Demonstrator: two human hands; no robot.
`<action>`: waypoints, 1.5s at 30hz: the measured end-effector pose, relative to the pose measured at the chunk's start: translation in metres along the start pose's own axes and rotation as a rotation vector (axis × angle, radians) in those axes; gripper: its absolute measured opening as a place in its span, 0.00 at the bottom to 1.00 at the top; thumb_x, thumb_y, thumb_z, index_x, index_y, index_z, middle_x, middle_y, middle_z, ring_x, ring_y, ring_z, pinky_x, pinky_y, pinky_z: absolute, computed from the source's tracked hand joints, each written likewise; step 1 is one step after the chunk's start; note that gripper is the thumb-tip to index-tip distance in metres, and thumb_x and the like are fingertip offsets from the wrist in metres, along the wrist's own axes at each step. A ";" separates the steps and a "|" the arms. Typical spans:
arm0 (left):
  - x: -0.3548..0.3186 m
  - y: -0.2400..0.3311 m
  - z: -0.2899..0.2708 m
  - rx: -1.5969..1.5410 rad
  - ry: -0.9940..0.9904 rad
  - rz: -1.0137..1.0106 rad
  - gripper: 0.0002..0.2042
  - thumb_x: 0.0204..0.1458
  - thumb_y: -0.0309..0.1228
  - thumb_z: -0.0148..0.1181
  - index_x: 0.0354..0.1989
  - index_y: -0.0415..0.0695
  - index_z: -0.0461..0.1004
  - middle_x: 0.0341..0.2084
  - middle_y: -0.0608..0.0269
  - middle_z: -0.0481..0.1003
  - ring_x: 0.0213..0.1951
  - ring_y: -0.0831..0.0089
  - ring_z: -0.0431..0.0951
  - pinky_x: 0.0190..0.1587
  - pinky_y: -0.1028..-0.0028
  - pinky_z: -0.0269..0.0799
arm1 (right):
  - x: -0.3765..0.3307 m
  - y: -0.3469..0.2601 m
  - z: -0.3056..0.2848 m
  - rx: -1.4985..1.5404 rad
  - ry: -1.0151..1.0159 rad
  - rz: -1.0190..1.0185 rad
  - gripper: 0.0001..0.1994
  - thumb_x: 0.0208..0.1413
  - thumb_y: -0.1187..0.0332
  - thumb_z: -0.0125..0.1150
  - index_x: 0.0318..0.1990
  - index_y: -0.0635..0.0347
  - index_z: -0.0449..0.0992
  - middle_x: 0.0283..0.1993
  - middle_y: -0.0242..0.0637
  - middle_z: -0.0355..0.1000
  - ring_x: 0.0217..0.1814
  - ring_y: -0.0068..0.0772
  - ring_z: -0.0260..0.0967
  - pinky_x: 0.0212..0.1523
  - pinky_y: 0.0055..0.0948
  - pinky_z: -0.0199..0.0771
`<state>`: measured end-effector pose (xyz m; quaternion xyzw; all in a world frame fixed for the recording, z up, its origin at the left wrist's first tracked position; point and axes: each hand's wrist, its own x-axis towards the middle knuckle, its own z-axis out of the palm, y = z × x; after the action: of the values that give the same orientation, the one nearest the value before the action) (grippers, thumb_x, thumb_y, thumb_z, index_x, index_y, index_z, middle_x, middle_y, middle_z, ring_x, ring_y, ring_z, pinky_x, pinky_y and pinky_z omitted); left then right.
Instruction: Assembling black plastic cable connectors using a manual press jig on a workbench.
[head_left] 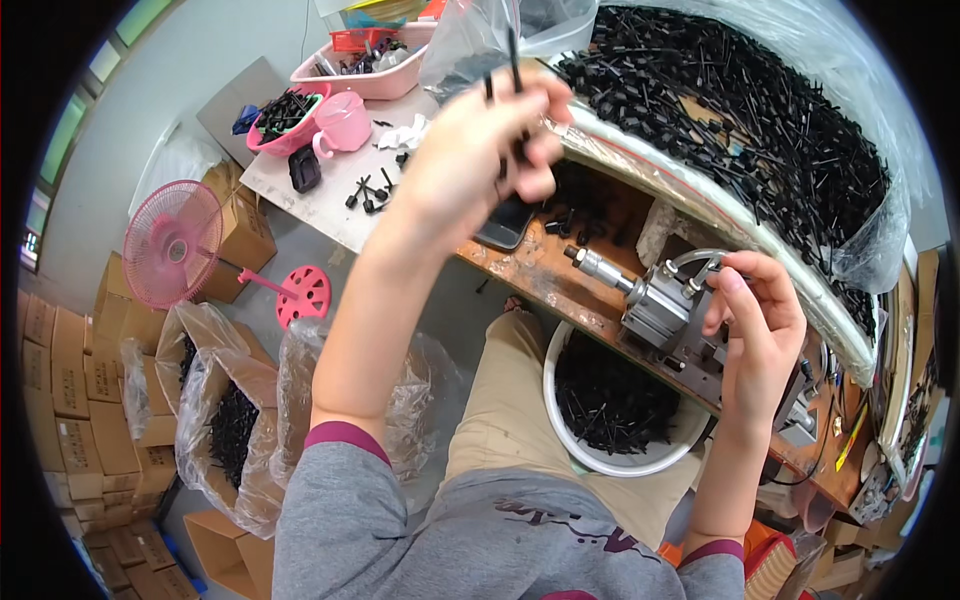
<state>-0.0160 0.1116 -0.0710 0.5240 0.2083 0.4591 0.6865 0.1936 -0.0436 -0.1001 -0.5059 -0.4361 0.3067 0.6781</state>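
Observation:
My left hand (478, 150) is raised over the workbench, its fingers closed on a few thin black plastic pins (514, 62) that stick up past the fingertips. My right hand (757, 318) rests by a grey metal pneumatic press (655, 308) bolted at the bench edge, fingers curled near its top fitting and a small black piece; whether it holds that piece is unclear. A big heap of black plastic pins (740, 110) fills a clear-lined tray behind the press. A white bucket (563, 428) holding more black pins sits on my lap under the press.
A dark phone (503, 226) lies on the bench. To the left stand a pink bowl of black parts (283, 118), a pink mug (343, 122) and a pink tray (372, 70). A pink fan (172, 243), clear bags of parts (232, 420) and cardboard boxes (85, 400) sit on the floor.

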 end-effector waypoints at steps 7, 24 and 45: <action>-0.070 -0.045 0.025 0.082 -0.275 -0.322 0.19 0.68 0.40 0.40 0.44 0.35 0.72 0.17 0.69 0.69 0.13 0.90 0.54 0.14 0.85 0.45 | -0.011 0.012 0.000 0.087 -0.080 0.085 0.07 0.57 0.76 0.61 0.41 0.68 0.77 0.31 0.39 0.76 0.23 0.19 0.68 0.24 0.16 0.67; -0.106 -0.081 0.075 0.616 -0.348 -0.137 0.08 0.57 0.22 0.56 0.44 0.36 0.75 0.25 0.68 0.75 0.24 0.83 0.72 0.26 0.84 0.64 | -0.046 0.023 -0.031 0.334 -0.252 0.433 0.08 0.59 0.75 0.59 0.43 0.71 0.76 0.29 0.37 0.75 0.18 0.12 0.64 0.16 0.12 0.58; -0.104 -0.114 0.124 0.831 -0.644 0.502 0.13 0.34 0.23 0.68 0.34 0.44 0.83 0.45 0.57 0.80 0.30 0.73 0.82 0.25 0.79 0.71 | -0.090 0.030 -0.121 0.519 -0.020 0.327 0.11 0.61 0.73 0.56 0.48 0.70 0.73 0.30 0.40 0.75 0.14 0.09 0.52 0.16 0.11 0.50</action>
<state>0.0749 -0.0458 -0.1498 0.8959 0.0213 0.3051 0.3222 0.2653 -0.1621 -0.1671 -0.3763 -0.2627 0.5181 0.7218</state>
